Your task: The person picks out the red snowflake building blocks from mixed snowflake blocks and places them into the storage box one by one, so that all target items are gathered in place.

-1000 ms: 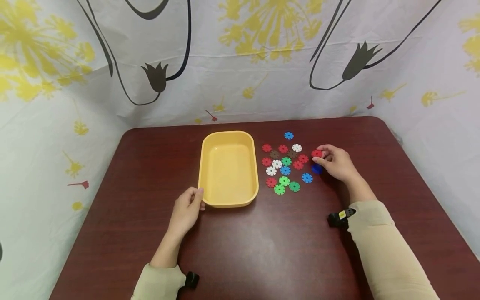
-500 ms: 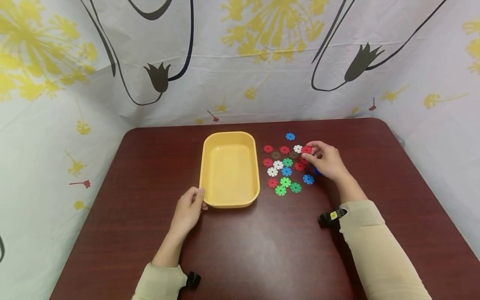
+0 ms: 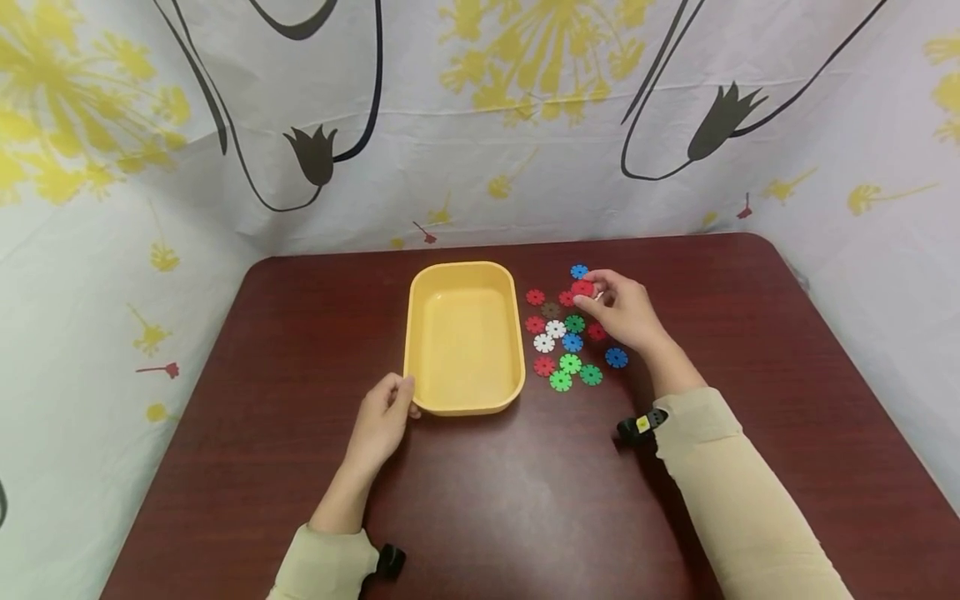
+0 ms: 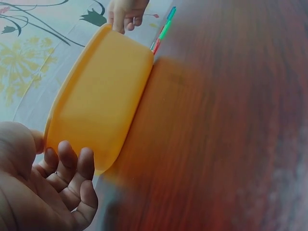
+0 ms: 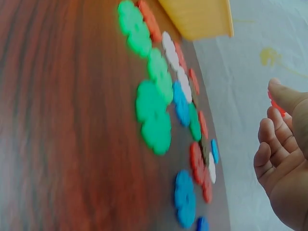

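Has carried the red disc [image 3: 582, 288] leftward since the earlier frames, closer to the yellow tray [image 3: 465, 350]. Pinches it in the right hand [image 3: 624, 312] between thumb and fingertips, lifted over scattered coloured discs [image 3: 591, 374] to the tray's right. Clasps the tray's near left corner with the left hand [image 3: 382, 418]. Works at a dark red-brown table [image 3: 517, 500] before a flower-patterned cloth [image 3: 465, 192].

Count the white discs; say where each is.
3: one white disc and a second white disc right of the yellow tray; a third white disc farther right, mostly hidden by the right hand in the head view.
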### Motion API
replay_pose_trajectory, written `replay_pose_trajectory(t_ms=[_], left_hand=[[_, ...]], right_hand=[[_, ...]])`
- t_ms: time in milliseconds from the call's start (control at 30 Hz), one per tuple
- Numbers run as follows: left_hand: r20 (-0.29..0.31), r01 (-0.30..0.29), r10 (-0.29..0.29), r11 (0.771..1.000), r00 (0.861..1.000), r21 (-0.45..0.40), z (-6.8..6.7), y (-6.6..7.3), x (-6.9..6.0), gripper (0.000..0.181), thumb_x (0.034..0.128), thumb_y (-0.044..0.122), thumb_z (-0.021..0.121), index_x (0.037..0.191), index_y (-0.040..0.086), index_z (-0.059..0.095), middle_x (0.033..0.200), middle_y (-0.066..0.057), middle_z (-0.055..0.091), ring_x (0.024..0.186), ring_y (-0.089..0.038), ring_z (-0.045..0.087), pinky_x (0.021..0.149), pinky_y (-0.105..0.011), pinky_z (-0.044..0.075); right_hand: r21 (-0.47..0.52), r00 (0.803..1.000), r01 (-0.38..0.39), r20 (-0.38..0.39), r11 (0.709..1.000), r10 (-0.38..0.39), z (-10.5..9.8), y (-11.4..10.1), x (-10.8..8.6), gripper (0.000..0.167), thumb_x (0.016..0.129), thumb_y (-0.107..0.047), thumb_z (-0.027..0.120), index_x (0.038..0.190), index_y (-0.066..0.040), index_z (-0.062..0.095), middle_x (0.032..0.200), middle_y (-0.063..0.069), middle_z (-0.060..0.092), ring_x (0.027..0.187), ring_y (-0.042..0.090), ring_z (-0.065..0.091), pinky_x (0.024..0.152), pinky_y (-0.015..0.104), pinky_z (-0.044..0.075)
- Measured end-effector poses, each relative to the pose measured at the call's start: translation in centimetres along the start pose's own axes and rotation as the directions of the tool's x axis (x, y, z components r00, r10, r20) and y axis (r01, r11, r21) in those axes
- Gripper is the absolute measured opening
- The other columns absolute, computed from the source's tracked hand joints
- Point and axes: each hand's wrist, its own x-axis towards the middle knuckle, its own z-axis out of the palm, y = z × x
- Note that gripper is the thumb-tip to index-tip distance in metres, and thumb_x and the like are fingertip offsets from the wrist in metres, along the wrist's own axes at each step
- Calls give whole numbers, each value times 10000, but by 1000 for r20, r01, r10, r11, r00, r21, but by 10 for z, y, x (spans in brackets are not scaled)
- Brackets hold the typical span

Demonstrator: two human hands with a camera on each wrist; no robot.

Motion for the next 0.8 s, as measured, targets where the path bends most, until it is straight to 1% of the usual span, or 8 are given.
replay_pose_trajectory(t_ms=[200,400,567,800], left_hand=[[-1,-2,2,1000,1000,-10,1,0,0,340,1081,312,499,851,70,561,741,-71,670,739,-226,644,658,-297,472],[-8,2,-2,1000,1000,-15,2,0,-1,338,1079,314,503,852,71,565,740,-70,670,739,-227,639,659,-300,470],[-3,4,-4,1000,1000,-21,2,0,0,334,1079,310,502,858,68,566,743,-72,671,742,-220,643,681,-309,483],[0,12,-12,1000,1000,-20,2,1,-1,338,1079,316,501,856,71,568,749,-75,668,743,-222,641,681,-314,484]], right_hand=[[42,1000,21,2,999,-21,13,-20,11,397,959,-252,726,1281,-50,611,940,84,591,815,209,580,646,277,474],[78,998,43,40,996,-47,26,-39,20,367,959,-231,727,1267,-65,614,938,82,595,814,209,581,662,296,474],[102,995,56,76,993,-64,36,-46,24,400,967,-254,715,1289,-46,599,945,89,596,821,219,579,658,298,462],[130,992,66,96,989,-78,47,-51,28,390,975,-247,703,1289,-38,602,945,93,602,811,220,573,653,310,473]])
